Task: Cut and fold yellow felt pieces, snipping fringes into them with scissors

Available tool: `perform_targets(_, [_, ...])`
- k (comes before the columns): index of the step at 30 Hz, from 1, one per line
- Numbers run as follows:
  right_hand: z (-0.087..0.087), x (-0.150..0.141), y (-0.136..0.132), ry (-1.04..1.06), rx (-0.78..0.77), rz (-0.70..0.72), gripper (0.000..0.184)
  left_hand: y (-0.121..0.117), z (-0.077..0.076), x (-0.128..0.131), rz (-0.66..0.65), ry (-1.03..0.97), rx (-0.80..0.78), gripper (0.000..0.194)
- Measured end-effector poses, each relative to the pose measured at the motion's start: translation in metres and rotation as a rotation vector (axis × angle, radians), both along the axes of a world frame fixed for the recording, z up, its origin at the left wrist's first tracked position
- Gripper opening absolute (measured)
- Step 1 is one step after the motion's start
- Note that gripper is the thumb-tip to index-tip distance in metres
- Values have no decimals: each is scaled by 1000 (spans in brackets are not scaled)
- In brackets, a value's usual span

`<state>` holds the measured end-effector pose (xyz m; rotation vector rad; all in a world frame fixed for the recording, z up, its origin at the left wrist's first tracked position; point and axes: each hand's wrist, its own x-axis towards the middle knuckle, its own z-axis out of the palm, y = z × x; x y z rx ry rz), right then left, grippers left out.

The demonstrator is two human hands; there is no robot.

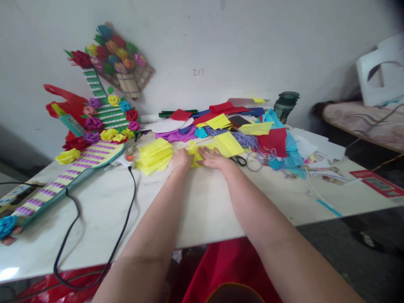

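Observation:
My left hand (182, 160) is closed on the edge of a thin yellow sheet (192, 148), which looks like crepe paper. My right hand (212, 158) lies flat with its fingers spread, pressing the same yellow material to the table. To the left of my hands is a loose stack of yellow sheets (154, 155). A wider yellow sheet (227, 144) stretches beyond my right hand. Black-handled scissors (240, 160) lie just right of that hand, partly under the yellow sheet. Tangled purple yarn (244, 139) is behind them.
A guitar-shaped craft (63, 172) with paper flowers stands on the left, near a glue gun (126, 159) and its black cord (134, 198). Red sheets (273, 141), blue sheets (292, 155) and a dark bottle (286, 105) are at the back right. A flower panel (121, 59) leans on the wall.

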<state>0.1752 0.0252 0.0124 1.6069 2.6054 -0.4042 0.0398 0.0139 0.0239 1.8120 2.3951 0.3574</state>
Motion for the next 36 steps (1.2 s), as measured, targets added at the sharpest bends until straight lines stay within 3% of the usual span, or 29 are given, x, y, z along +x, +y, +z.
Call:
perform_targets(12, [3,1,-1,-22,-11,6,70,2,12,2,10,-113,-84,52])
perform_targets(20, [0,0,-1,-42,-4,7,71,-3,14,15,-17,-79,-22,39])
perform_targets(26, [0,-1,-1,-49,11,10,70,-3,8,22,8,-72,-42,34])
perform_targets(32, [-4,-1,2,-35,31,14,70,-1,0,22,17,-81,-6,44])
perform_targets(36, [-5,-1,3,-6,28,6,72,1,-4,19,0,-59,32,37])
